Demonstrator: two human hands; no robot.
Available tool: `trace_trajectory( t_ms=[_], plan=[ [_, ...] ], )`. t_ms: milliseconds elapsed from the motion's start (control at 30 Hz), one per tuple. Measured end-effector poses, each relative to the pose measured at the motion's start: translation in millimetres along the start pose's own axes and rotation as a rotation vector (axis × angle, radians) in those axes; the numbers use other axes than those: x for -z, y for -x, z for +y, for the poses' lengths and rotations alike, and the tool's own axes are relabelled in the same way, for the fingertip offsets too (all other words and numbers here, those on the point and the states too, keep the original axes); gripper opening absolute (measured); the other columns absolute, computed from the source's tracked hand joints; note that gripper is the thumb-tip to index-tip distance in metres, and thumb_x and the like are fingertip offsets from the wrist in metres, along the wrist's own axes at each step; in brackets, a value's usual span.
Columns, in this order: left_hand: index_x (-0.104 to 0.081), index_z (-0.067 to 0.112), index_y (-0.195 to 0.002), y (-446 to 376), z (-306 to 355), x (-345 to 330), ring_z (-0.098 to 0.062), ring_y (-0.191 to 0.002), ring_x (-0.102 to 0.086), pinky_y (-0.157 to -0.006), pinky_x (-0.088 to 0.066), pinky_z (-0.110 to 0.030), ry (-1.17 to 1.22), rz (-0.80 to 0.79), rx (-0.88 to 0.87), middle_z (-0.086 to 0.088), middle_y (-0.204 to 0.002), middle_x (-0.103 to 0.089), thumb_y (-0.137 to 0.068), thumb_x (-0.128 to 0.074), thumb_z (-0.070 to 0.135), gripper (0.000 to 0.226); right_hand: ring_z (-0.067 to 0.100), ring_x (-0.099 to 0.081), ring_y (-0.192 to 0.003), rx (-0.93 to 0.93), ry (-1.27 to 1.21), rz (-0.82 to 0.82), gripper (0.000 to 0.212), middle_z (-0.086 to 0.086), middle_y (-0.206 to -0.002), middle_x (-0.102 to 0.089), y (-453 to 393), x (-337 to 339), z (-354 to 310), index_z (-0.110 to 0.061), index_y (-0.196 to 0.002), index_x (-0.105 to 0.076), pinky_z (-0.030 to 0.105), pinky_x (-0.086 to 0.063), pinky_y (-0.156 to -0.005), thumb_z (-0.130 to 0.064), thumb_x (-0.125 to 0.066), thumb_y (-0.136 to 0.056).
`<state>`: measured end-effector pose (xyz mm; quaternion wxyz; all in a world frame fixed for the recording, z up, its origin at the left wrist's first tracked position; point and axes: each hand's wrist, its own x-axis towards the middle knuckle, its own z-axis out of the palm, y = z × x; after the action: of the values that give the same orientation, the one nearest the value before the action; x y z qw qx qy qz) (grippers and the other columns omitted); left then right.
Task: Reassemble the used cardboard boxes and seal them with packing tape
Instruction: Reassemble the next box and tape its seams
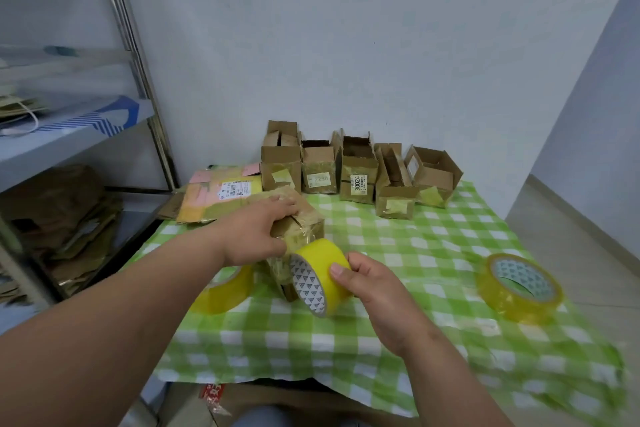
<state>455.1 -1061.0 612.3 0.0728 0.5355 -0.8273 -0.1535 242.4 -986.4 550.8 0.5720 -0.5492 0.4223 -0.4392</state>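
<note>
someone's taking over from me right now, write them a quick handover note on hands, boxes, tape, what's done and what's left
Left hand: presses down on the small brown cardboard box at the table's middle, holding its flaps closed.
Right hand: grips the yellow packing tape roll against that box's near side.
Spare tape: one yellow roll under the left forearm, one clear-yellow roll on the right of the green checked tablecloth.
Done: five open-topped brown boxes stand along the wall.
Left: finish taping this box; flattened cardboard at the back left looks unassembled.
</note>
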Motion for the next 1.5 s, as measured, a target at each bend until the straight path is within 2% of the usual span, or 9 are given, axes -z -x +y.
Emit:
trace_trajectory(
  t_ms=[200,333,533,733,867,1033,1300,1433,1500],
  plan=[
    [-0.037,0.025,-0.152,-3,-8,2,-0.017,-0.147,-0.015,-0.119,-0.019,-0.031,0.013,0.022,-0.018,0.009,-0.16,-0.015,-0.078,-0.067,0.029,0.08,0.002,-0.059,-0.069,-0.025,0.012,0.026,0.016,-0.009,-0.074,-0.067,0,-8,11,-0.017,-0.084,-0.066,0.013,-0.044,-0.067,-0.025,-0.061,-0.096],
    [-0.037,0.03,-0.151,-6,-13,-1,-0.019,-0.135,-0.026,-0.116,-0.023,-0.03,-0.068,0.065,-0.078,0.0,-0.143,-0.03,-0.084,-0.063,0.031,0.071,0.014,-0.05,-0.066,-0.013,0.079,0.028,0.033,0.001,-0.07,-0.055,-6,-14,4,-0.011,-0.077,-0.06,0.028,-0.041,-0.068,-0.044,-0.066,-0.079],
    [-0.037,0.038,-0.149,-17,-18,-4,-0.015,-0.141,-0.034,-0.111,-0.027,-0.022,0.051,0.129,-0.06,0.008,-0.156,-0.03,-0.098,-0.057,0.016,0.059,0.013,-0.056,-0.073,0.013,0.1,0.103,0.02,0.002,-0.08,-0.063,-18,-13,8,-0.01,-0.087,-0.067,0.028,-0.044,-0.072,-0.028,-0.063,-0.095],
    [-0.037,0.053,-0.143,-22,-9,-7,-0.012,-0.136,-0.039,-0.09,-0.027,-0.017,0.0,0.09,-0.055,0.016,-0.159,-0.022,-0.1,-0.045,0.015,0.058,0.017,-0.056,-0.079,-0.045,0.129,0.068,0.035,0.005,-0.082,-0.062,-21,-19,24,-0.004,-0.088,-0.062,0.038,-0.044,-0.078,-0.037,-0.062,-0.076],
    [-0.043,0.046,-0.143,-25,-6,-6,-0.013,-0.138,-0.036,-0.103,-0.029,-0.021,0.039,0.052,-0.066,0.009,-0.157,-0.026,-0.097,-0.032,0.04,0.047,0.02,-0.051,-0.076,-0.025,0.163,0.054,0.058,0.009,-0.08,-0.055,-23,-19,23,0.001,-0.09,-0.058,0.044,-0.044,-0.074,-0.052,-0.065,-0.07],
    [-0.049,0.049,-0.137,-29,-12,-13,-0.012,-0.131,-0.045,-0.111,-0.035,-0.035,0.106,0.102,-0.036,0.01,-0.155,-0.031,-0.099,-0.051,0.044,0.038,0.022,-0.047,-0.073,-0.021,0.211,0.056,0.069,0.01,-0.079,-0.049,-26,-18,21,0.007,-0.093,-0.052,0.04,-0.04,-0.072,-0.057,-0.065,-0.071],
    [-0.05,0.049,-0.137,-30,-9,-18,-0.012,-0.128,-0.047,-0.109,-0.037,-0.035,0.152,0.15,-0.014,0.012,-0.154,-0.033,-0.099,-0.054,0.04,0.039,0.011,-0.037,-0.059,-0.017,0.274,0.17,0.032,-0.001,-0.065,-0.04,-10,-24,26,-0.013,-0.071,-0.047,0.03,-0.031,-0.06,-0.027,-0.06,-0.097],
    [-0.044,0.035,-0.146,-22,-8,-30,-0.015,-0.143,-0.033,-0.116,-0.03,-0.037,0.237,0.305,0.03,0.008,-0.153,-0.039,-0.096,-0.06,0.035,0.052,0.013,-0.036,-0.061,-0.023,0.282,0.185,0.035,0.002,-0.067,-0.04,-13,-19,26,-0.013,-0.069,-0.047,0.031,-0.031,-0.062,-0.031,-0.063,-0.095],
    [-0.055,0.026,-0.13,-21,-7,-38,-0.019,-0.131,-0.042,-0.108,-0.036,-0.038,0.274,0.45,0.103,0.004,-0.133,-0.052,-0.09,-0.068,0.036,0.043,0.015,-0.039,-0.064,-0.031,0.272,0.173,0.041,0.004,-0.069,-0.044,-13,-16,25,-0.005,-0.072,-0.052,0.033,-0.033,-0.065,-0.039,-0.066,-0.09]
  ],
)
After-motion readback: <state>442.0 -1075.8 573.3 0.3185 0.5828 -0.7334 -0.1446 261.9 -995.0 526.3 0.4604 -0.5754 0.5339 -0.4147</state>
